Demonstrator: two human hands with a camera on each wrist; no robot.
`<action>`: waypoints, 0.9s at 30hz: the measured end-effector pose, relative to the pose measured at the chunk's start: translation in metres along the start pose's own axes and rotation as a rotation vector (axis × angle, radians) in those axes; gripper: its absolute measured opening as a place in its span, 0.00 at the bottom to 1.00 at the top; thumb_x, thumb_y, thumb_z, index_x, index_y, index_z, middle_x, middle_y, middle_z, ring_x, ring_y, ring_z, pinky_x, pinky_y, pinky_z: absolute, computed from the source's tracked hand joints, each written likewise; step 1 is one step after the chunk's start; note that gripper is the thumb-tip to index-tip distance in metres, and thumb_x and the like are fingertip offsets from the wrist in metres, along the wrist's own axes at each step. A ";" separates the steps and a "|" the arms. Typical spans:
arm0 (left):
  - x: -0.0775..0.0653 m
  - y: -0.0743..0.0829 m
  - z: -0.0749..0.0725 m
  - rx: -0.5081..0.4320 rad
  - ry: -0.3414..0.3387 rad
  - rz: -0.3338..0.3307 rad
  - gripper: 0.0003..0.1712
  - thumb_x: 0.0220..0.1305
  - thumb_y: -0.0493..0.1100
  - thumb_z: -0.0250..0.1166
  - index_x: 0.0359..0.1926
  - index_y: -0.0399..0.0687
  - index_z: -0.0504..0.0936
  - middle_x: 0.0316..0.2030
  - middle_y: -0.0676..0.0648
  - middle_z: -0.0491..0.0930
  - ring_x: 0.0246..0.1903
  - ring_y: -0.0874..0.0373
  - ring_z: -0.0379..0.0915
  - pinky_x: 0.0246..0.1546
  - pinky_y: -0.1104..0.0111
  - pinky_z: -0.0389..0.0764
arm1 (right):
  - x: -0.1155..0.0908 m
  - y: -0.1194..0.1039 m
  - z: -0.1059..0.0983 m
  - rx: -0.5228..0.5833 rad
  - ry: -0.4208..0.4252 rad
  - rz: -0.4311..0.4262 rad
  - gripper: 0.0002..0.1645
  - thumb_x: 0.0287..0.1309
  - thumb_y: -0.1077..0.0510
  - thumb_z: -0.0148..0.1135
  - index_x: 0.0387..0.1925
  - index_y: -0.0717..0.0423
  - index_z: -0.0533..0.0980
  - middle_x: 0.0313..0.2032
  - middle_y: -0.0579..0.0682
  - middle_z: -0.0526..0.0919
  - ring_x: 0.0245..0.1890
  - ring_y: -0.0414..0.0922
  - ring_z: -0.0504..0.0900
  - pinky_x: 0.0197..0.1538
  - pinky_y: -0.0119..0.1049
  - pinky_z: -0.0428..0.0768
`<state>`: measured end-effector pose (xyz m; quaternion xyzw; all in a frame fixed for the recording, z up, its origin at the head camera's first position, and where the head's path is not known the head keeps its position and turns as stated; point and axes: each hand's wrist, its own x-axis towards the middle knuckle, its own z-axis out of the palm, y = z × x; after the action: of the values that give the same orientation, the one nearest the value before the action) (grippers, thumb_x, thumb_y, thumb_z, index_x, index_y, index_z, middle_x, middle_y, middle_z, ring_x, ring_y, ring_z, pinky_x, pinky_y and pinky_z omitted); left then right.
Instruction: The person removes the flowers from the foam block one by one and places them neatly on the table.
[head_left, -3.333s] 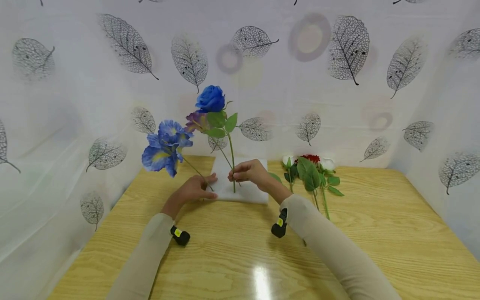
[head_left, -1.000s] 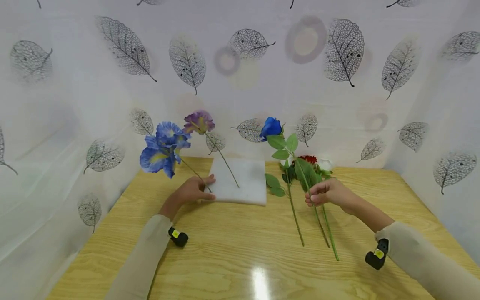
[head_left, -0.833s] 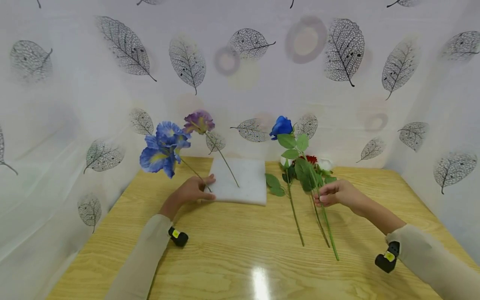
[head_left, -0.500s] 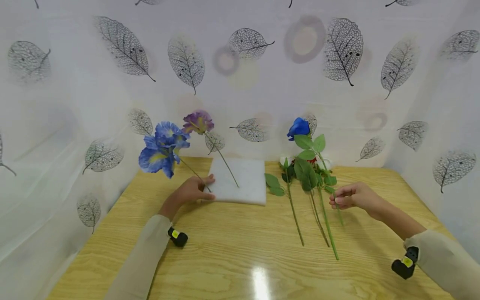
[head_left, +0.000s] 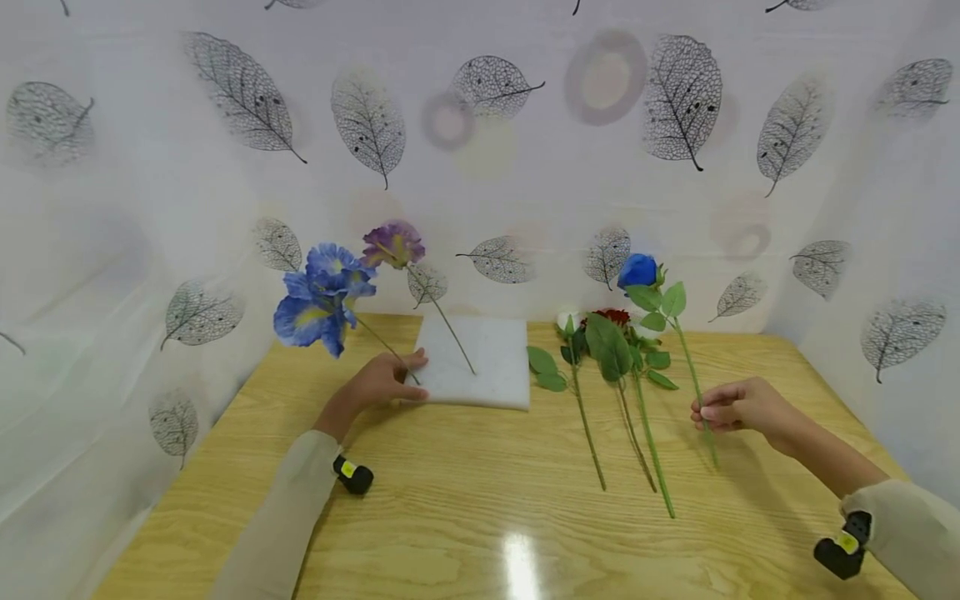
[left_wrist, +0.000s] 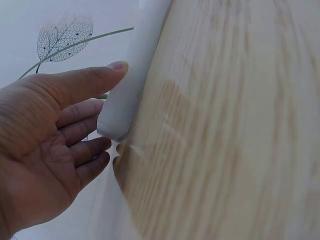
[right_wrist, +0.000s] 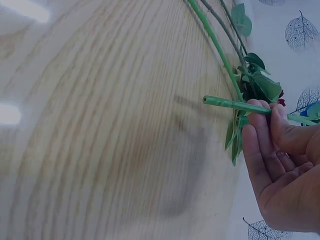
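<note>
A blue rose [head_left: 639,272] with a green leafy stem stands nearly upright in my right hand [head_left: 750,408], which pinches the lower stem between thumb and fingers. Its stem end [right_wrist: 220,102] juts past the fingertips above the table in the right wrist view. My left hand [head_left: 382,379] rests with extended fingers and thumb against the left edge of a white foam block [head_left: 495,367]; in the left wrist view the thumb touches the block's edge [left_wrist: 132,100]. A blue iris [head_left: 322,300] leans left from the block, and a purple iris [head_left: 393,244] stands in it.
Right of the block, several flowers lie on the wooden table [head_left: 450,500]: a red flower [head_left: 609,317], a white flower [head_left: 567,320] and others, stems toward me. A leaf-print curtain [head_left: 480,192] closes off the back and sides.
The blue rose was lifted away from the foam block and carried right, past the lying flowers; in the last second it moved further right and lower. My left hand stays at the block.
</note>
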<state>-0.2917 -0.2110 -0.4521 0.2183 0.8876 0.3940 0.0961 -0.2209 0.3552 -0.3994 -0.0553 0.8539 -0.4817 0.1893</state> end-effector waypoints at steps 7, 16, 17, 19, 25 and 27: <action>0.000 -0.002 0.000 0.004 0.002 -0.016 0.41 0.50 0.51 0.72 0.62 0.42 0.69 0.67 0.44 0.60 0.70 0.48 0.50 0.41 0.64 0.65 | -0.008 0.009 -0.005 -0.044 0.059 0.063 0.26 0.62 0.59 0.58 0.53 0.78 0.71 0.39 0.53 0.86 0.38 0.41 0.85 0.43 0.39 0.83; 0.000 -0.002 -0.001 0.006 0.002 0.019 0.40 0.51 0.51 0.72 0.62 0.38 0.69 0.67 0.40 0.60 0.69 0.44 0.50 0.38 0.65 0.65 | -0.014 0.017 -0.013 -0.050 0.088 0.120 0.26 0.60 0.59 0.61 0.51 0.79 0.72 0.36 0.53 0.87 0.35 0.43 0.86 0.40 0.39 0.83; 0.000 -0.003 -0.001 0.003 0.001 0.022 0.40 0.51 0.51 0.71 0.62 0.38 0.69 0.67 0.40 0.59 0.69 0.44 0.50 0.39 0.65 0.65 | -0.015 0.018 -0.013 -0.044 0.095 0.131 0.26 0.59 0.59 0.61 0.51 0.79 0.72 0.36 0.52 0.87 0.34 0.43 0.86 0.40 0.39 0.83; 0.000 -0.003 0.000 0.001 0.001 0.018 0.40 0.51 0.51 0.72 0.62 0.38 0.69 0.67 0.40 0.59 0.69 0.44 0.50 0.41 0.65 0.66 | -0.015 0.020 -0.014 -0.044 0.099 0.145 0.26 0.58 0.60 0.62 0.50 0.80 0.72 0.35 0.52 0.87 0.33 0.43 0.86 0.39 0.40 0.83; 0.002 -0.004 0.000 0.005 -0.002 0.011 0.42 0.51 0.51 0.71 0.63 0.39 0.68 0.67 0.41 0.59 0.69 0.45 0.50 0.47 0.64 0.66 | -0.017 0.024 -0.014 -0.050 0.100 0.193 0.30 0.57 0.60 0.63 0.52 0.83 0.68 0.32 0.53 0.87 0.30 0.45 0.86 0.38 0.41 0.84; 0.001 -0.004 0.000 0.001 -0.004 0.011 0.42 0.51 0.51 0.71 0.63 0.39 0.67 0.67 0.41 0.59 0.69 0.45 0.50 0.46 0.64 0.66 | -0.017 0.026 -0.014 -0.060 0.095 0.200 0.31 0.57 0.59 0.64 0.52 0.82 0.69 0.32 0.54 0.87 0.30 0.45 0.86 0.37 0.42 0.84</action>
<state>-0.2940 -0.2124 -0.4548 0.2240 0.8865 0.3935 0.0958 -0.2089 0.3851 -0.4100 0.0476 0.8772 -0.4366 0.1940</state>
